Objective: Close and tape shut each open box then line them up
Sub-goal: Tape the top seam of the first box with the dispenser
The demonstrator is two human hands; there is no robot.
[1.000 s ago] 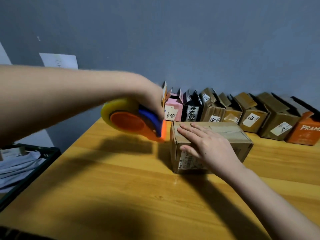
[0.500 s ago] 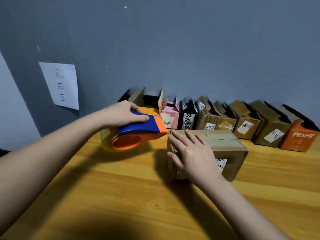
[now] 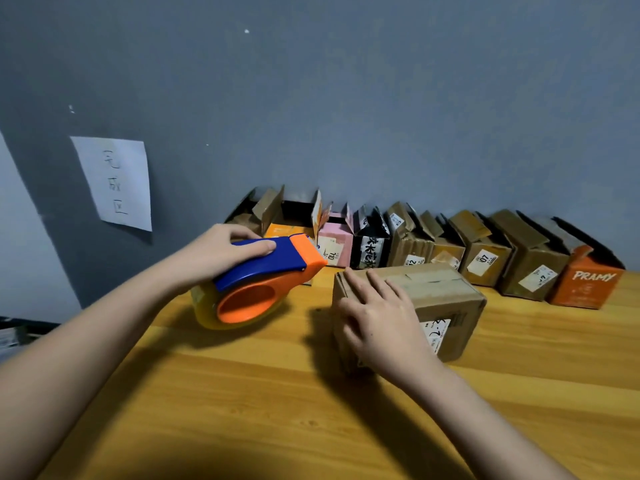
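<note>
- The wooden table [image 3: 242,393] is carrying everything; a row of open boxes [image 3: 450,244] is waiting along the wall.
- The brown box [image 3: 446,292], flaps down, is sitting mid-table.
- The tape dispenser [image 3: 256,282] is hovering beside it, left hand [image 3: 221,251] curling round its handle.
- The right hand [image 3: 377,320], fingers straight, is pressing the box's near end; if that pressure slackens, the flaps may be springing up.

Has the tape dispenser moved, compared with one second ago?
Yes. The tape dispenser in the left hand has pulled back leftward from the brown box; earlier its nose touched the box's left edge, now a gap shows.
</note>
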